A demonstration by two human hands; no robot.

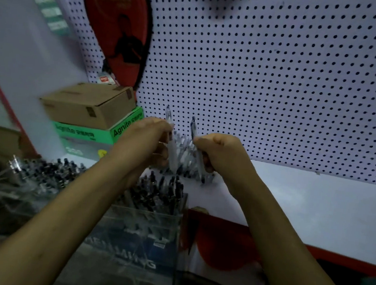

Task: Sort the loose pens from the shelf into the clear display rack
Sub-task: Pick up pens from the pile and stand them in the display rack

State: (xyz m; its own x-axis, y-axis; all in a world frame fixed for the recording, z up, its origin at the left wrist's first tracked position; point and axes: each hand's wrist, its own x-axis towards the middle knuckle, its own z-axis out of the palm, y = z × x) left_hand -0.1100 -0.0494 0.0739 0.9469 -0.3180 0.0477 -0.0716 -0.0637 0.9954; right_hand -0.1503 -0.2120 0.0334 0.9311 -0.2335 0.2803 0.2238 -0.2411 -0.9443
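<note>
Loose pens (182, 158) lie heaped on the white shelf (314, 200) against the pegboard (280, 82). The left hand (146, 138) grips one clear pen (170, 138) upright; the right hand (220, 154) grips another pen (197, 147). A clear display rack (128, 224) of pens stands nearer, left.

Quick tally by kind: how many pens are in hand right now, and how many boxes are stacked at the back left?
Pens in hand: 2, one in the left hand at, one in the right hand at
Stacked boxes: 2, cardboard box on green box
Total: 4
</note>
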